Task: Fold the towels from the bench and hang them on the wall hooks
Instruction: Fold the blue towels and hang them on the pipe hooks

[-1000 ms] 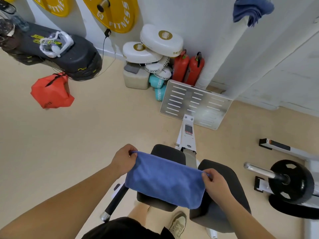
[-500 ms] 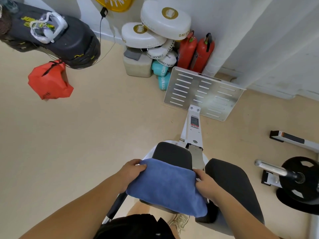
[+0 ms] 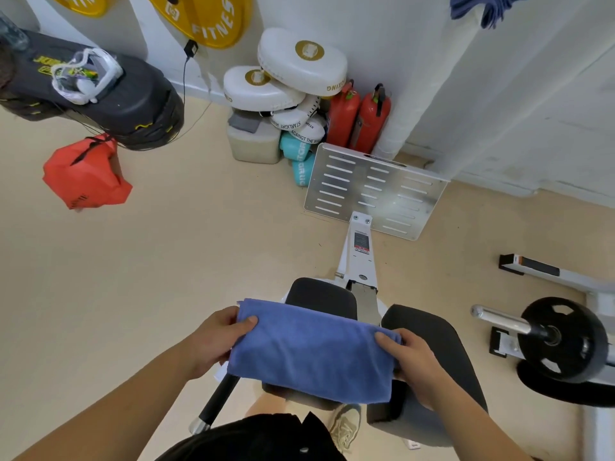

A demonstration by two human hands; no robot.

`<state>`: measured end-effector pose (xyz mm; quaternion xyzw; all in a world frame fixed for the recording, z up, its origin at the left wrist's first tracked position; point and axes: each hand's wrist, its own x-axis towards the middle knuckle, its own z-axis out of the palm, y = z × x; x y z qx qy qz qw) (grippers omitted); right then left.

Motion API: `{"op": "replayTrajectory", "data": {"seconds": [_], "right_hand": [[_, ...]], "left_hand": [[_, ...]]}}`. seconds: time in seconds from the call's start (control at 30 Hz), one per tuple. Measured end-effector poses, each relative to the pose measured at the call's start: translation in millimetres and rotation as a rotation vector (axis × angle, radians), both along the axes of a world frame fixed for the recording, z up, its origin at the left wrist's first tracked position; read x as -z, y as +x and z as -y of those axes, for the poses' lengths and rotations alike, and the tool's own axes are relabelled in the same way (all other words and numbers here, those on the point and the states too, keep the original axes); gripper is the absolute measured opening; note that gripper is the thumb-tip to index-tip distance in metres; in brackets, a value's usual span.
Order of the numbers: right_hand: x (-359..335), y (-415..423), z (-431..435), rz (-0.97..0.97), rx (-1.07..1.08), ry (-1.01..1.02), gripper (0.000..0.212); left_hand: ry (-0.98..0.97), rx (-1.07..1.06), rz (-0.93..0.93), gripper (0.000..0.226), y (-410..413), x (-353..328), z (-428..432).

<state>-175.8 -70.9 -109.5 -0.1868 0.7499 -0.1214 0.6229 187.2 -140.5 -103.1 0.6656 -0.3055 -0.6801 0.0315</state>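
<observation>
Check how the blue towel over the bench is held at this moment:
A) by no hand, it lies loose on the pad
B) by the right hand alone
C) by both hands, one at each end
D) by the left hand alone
C: the left hand grips the left end of the blue towel and the right hand grips its right end, above the bench pad.

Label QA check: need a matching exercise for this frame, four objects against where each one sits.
1 blue towel
2 fire extinguishers
3 weight plate
4 red bag

a far right, on a bar
b far left of view
c held by left hand and right hand, over the bench pad
d against the wall, by white pads

Pairs: 1-c, 2-d, 3-a, 4-b
</observation>
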Motion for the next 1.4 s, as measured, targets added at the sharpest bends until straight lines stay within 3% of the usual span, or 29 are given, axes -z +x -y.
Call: {"op": "replayTrajectory", "data": {"seconds": [0.13,0.3,0.37,0.47,0.6,0.8,0.97,1.07,1.23,1.4], "right_hand": [[-5,23,-11,0.067,0.118,-0.006,0.023],[-5,67,-12,-0.148,0.058,-0.082,0.010],[-4,76,-13,-0.213,0.027,-0.127,0.015],[-4,77,-16,-0.228,0.018,-0.138,0.016],[-4,67,-24,-0.198,0.079,-0.138,0.020],[-15,57,-41,0.070,0.181,-0.141,0.033],[-13,55,-49,0.058,0.203,-0.151,0.026],[-7,58,-46,-0.008,0.184,-0.141,0.025],[-5,63,-37,-0.055,0.083,-0.051,0.030],[0,65,-39,-0.058,0.108,-0.040,0.032]], "left_hand": [[-0.160,-0.031,0.077,0.031,3,-28,-1],[-0.399,0.021,0.222,0.014,-16,-70,-4],[-0.452,0.100,0.244,0.010,-39,-81,-9],[-0.477,0.300,0.244,0.025,-84,-77,-24],[-0.535,0.468,0.230,0.041,-141,-48,-45],[-0.536,0.586,0.269,0.036,-174,-13,-61],[-0.514,0.830,0.219,0.020,-181,-13,-64],[-0.513,0.768,0.233,0.028,-163,-17,-60],[-0.476,0.606,0.529,0.052,-107,-15,-50],[-0.223,0.374,0.389,0.053,-95,-6,-56]]}}
